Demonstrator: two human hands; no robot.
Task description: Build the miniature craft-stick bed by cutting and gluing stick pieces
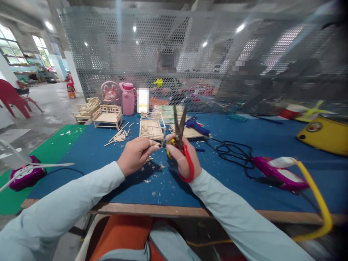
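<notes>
My left hand (136,155) is closed in a pinch just above the table, and what its fingertips hold is too small to name. To the right, my right hand (187,159) is wrapped round red-handled scissors (189,165), whose dark blades point up and away. Something small and yellow (169,149) shows at the fingertips of that hand. Directly behind both hands stands a small wooden stick frame (152,128). A blue glue gun (197,125) lies behind my right hand, beside a flat stick panel (190,132).
More miniature stick furniture (108,116), loose sticks (119,136) and a pink bottle (128,99) are at the back left. Coiled black cable (235,150), a purple power strip (281,174) and a yellow container (326,134) occupy the right. Mesh (108,43) rises behind the table (174,195).
</notes>
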